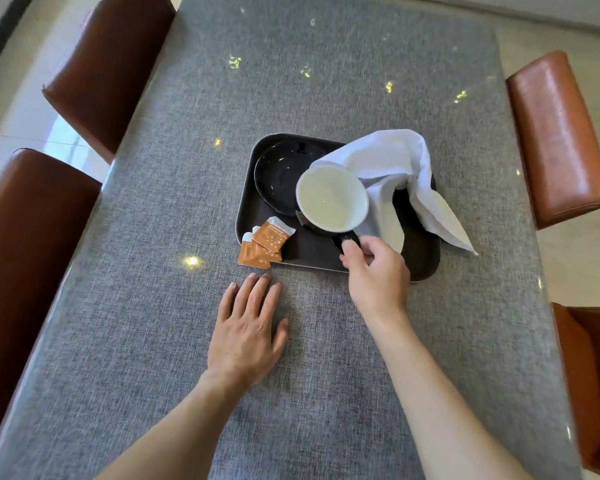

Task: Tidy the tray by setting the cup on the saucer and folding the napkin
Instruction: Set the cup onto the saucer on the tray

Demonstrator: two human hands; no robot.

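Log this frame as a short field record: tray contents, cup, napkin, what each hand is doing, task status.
tray: dark tray on a grey table
saucer: black saucer, bare, far left part of tray
cup: cup, white inside, empty, tilted, right hand gripping its dark handle
napkin: white napkin, unfolded, rumpled, one corner trailing off the tray's right edge
packets: orange packets at tray's near left corner, overlapping its edge
left hand: left hand flat on table, holding nothing
status: cup not yet on saucer; napkin not folded
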